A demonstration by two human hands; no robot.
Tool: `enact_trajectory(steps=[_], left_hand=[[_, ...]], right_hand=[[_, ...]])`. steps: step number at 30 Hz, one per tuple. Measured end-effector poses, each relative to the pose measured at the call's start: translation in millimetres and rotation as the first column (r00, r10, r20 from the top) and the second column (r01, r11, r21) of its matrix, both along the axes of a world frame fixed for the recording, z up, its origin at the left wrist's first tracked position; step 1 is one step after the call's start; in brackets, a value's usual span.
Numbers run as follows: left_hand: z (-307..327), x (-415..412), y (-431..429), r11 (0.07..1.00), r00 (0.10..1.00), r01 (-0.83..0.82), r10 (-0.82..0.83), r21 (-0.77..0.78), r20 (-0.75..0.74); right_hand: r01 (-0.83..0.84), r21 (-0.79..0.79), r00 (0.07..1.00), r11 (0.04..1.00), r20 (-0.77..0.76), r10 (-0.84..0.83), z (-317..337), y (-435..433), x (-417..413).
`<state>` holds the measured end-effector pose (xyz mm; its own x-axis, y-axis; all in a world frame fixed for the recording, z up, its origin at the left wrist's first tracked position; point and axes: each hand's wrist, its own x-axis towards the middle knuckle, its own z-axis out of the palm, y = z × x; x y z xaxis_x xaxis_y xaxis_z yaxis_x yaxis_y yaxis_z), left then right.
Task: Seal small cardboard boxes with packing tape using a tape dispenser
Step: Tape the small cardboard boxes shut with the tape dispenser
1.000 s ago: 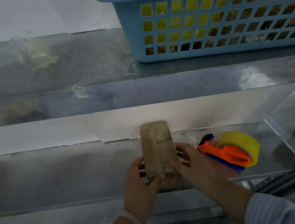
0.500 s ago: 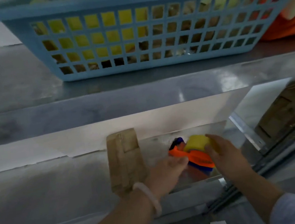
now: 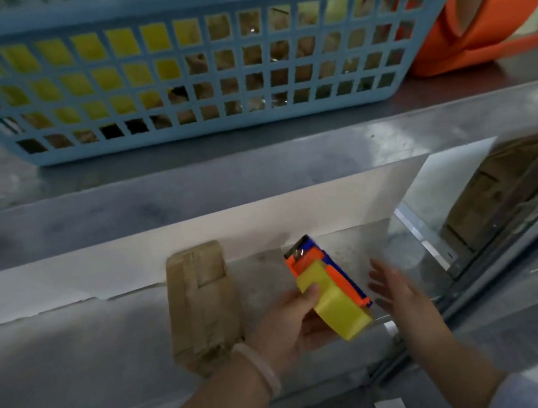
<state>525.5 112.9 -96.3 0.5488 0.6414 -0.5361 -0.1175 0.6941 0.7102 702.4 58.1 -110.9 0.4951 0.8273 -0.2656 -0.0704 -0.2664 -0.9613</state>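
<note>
A small brown cardboard box (image 3: 202, 303) lies on the lower metal shelf, with tape strips over its top. Just right of it my left hand (image 3: 291, 325) grips the tape dispenser (image 3: 329, 285), an orange and blue frame carrying a yellow tape roll, lifted off the shelf with its cutter end pointing away from me. My thumb lies on the yellow roll. My right hand (image 3: 397, 293) hovers to the right of the dispenser with fingers spread and straight, touching nothing.
A blue lattice basket (image 3: 201, 126) with yellow and brown packages stands on the upper shelf. An orange plastic object (image 3: 492, 30) sits at its right. A white panel (image 3: 262, 218) backs the lower shelf. Brown cartons (image 3: 487, 194) show through the gap at right.
Both hands left the box and went right to the dispenser. My left hand has picked it up and turned it; my right hand has let go and pulled away to the right.
</note>
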Motion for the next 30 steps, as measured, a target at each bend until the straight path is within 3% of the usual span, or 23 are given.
enact_trajectory(steps=[1,2,4,6,8,13,16,18,20,23,27,30], left_hand=[[4,-7,-1,1.000,0.998,0.020,-0.020,0.010,0.057],[9,-14,-2,0.999,0.993,0.035,-0.037,0.018,0.116],[16,-26,-2,0.997,0.977,0.063,-0.070,0.039,0.200],[21,-36,1,0.994,0.968,0.080,-0.096,0.078,0.232],[25,-44,1,0.990,0.965,0.078,-0.104,0.114,0.241],[27,-66,-3,0.979,0.978,0.042,-0.081,0.198,0.190],[31,-77,-1,0.946,1.000,-0.030,0.025,0.322,0.018],[37,-83,4,0.950,0.991,-0.110,0.128,0.291,-0.043],[48,-90,8,0.971,0.991,-0.127,0.135,0.201,-0.026],[57,-98,9,0.984,0.989,-0.149,0.150,0.093,0.002],[53,-108,3,0.979,0.979,-0.190,0.195,0.071,-0.062],[44,-112,3,0.957,0.957,-0.198,0.236,0.211,-0.172]], right_hand=[[-0.034,-0.041,0.966,0.999,-0.258,0.022,1,2,2],[-0.105,-0.039,0.869,0.994,-0.490,0.072,4,3,1],[-0.232,0.029,0.627,0.972,-0.760,0.172,11,2,-5],[-0.265,0.141,0.502,0.954,-0.824,0.261,19,2,-12],[-0.240,0.256,0.460,0.936,-0.820,0.342,28,3,-21],[-0.159,0.329,0.486,0.931,-0.794,0.364,39,9,-40],[-0.208,0.368,0.612,0.906,-0.674,0.414,49,15,-39],[-0.353,0.401,0.732,0.845,-0.444,0.517,59,17,-38],[-0.503,0.368,0.788,0.782,-0.176,0.590,68,16,-41],[-0.621,0.300,0.777,0.724,0.110,0.620,79,13,-47],[-0.688,0.255,0.725,0.679,0.214,0.654,84,15,-51],[-0.733,0.213,0.679,0.646,0.288,0.676,87,17,-54]])
